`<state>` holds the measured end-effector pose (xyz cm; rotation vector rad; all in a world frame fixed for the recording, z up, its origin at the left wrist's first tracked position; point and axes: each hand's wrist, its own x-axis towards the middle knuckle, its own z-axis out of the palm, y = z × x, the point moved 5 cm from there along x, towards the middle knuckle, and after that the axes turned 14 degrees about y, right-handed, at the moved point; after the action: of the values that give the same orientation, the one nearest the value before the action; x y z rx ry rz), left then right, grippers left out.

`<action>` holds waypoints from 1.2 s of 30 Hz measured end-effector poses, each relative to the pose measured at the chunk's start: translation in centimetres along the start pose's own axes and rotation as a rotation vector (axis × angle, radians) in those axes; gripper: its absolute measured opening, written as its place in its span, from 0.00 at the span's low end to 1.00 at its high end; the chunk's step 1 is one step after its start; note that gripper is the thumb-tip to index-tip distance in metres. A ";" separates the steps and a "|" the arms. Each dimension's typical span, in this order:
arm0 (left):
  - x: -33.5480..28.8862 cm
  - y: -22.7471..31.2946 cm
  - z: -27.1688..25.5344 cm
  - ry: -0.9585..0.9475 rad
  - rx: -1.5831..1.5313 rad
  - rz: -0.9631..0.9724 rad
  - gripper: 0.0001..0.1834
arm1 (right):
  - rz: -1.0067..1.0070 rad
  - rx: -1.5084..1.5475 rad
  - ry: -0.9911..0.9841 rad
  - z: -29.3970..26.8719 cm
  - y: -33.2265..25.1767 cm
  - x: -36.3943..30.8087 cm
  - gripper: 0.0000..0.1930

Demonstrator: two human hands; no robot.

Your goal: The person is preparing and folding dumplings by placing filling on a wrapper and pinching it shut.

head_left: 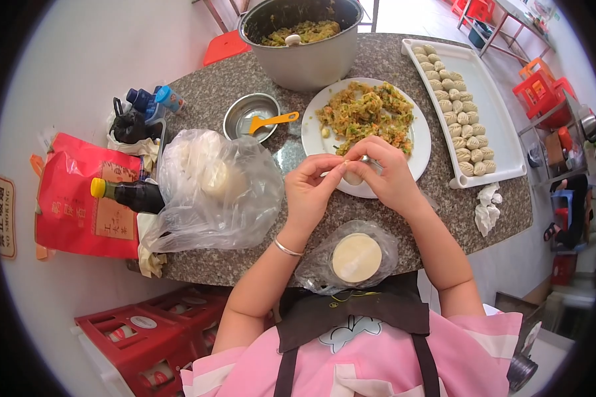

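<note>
Over the near rim of a white plate (422,159), my two hands meet around a small pale dumpling (352,177), mostly hidden by the fingers. The thumb and forefinger of my left hand (313,185) pinch its edge. My right hand (389,177) is closed around its other side, and a bit of shiny metal shows by those fingers. Chopped vegetable filling (361,109) is heaped on the plate. Close to my body, a stack of round dough wrappers (356,258) lies on a clear plastic bag.
Pleated dumplings (467,122) in rows line a white tray (503,126) at right. A large pot (304,63) of filling stands at the back. Left are a metal bowl (242,106) with an orange-handled brush (271,123), a plastic bag (228,192) and a dark bottle (136,195).
</note>
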<state>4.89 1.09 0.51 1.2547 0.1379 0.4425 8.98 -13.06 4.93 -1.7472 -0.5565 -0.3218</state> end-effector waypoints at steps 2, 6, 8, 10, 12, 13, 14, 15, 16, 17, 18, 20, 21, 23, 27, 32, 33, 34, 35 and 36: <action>-0.2 0.0 0.4 -0.049 0.011 -0.032 0.07 | -0.028 -0.035 0.025 -0.2 -0.1 0.0 0.05; -0.8 -1.5 0.8 0.008 -0.418 -0.472 0.06 | 0.013 0.005 0.103 0.0 0.2 -0.3 0.05; -1.1 -1.7 1.0 -0.034 -0.513 -0.596 0.05 | 0.056 0.050 0.070 0.3 0.5 -0.5 0.05; -1.0 -2.0 0.8 -0.052 -0.483 -0.577 0.06 | 0.111 0.078 0.065 0.3 0.6 -0.5 0.05; -1.1 -2.1 0.7 -0.070 -0.453 -0.559 0.06 | 0.167 0.106 0.061 0.5 0.7 -0.5 0.05; -1.1 -1.9 0.7 -0.064 -0.412 -0.528 0.06 | 0.118 0.069 0.057 0.6 0.5 -0.5 0.05; -1.0 -1.8 0.7 -0.057 -0.369 -0.497 0.06 | 0.069 0.033 0.054 0.7 0.2 -0.4 0.05; -1.1 -1.8 0.7 -0.058 -0.371 -0.498 0.06 | 0.069 0.032 0.054 0.7 0.3 -0.5 0.05; -1.1 -1.7 0.7 -0.043 -0.367 -0.490 0.06 | 0.037 0.005 0.070 0.7 0.4 -0.6 0.05; -1.1 -1.7 0.7 -0.028 -0.362 -0.483 0.06 | 0.005 -0.021 0.087 0.7 0.4 -0.7 0.05; -1.2 -1.6 0.8 -0.029 -0.362 -0.483 0.06 | 0.005 -0.022 0.087 0.8 0.4 -0.8 0.05; -1.1 -1.3 0.6 0.028 -0.368 -0.420 0.06 | -0.099 -0.091 0.098 1.1 0.0 -0.8 0.05; -1.1 -1.4 0.6 0.030 -0.368 -0.418 0.06 | -0.100 -0.090 0.096 1.1 0.0 -0.8 0.05; -0.9 -1.3 0.5 0.024 -0.269 -0.350 0.05 | -0.150 -0.141 0.099 1.1 -0.2 -0.8 0.05; -1.0 -0.9 1.1 -0.014 -0.260 -0.324 0.06 | -0.042 -0.078 0.105 0.8 0.3 -0.8 0.05; -1.0 -0.8 1.1 -0.099 -0.268 -0.372 0.12 | -0.213 -0.261 0.199 0.2 -0.5 -0.7 0.04; -0.9 -0.6 1.2 -0.096 -0.276 -0.365 0.12 | -0.221 -0.263 0.192 0.1 -0.4 -0.7 0.04; -1.0 -0.4 1.5 -0.130 -0.331 -0.445 0.13 | -0.013 -0.112 0.190 -0.2 0.6 -0.5 0.04; -1.2 -0.3 1.8 -0.165 -0.387 -0.525 0.15 | 0.195 0.037 0.184 -0.5 1.6 -0.5 0.03; -1.0 -0.2 1.4 -0.159 -0.396 -0.516 0.15 | 0.278 0.148 0.152 -0.7 1.9 -0.4 0.02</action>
<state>4.54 -0.63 0.61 0.8182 0.2196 -0.0781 9.75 -14.12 3.32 -1.6164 -0.2183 -0.2091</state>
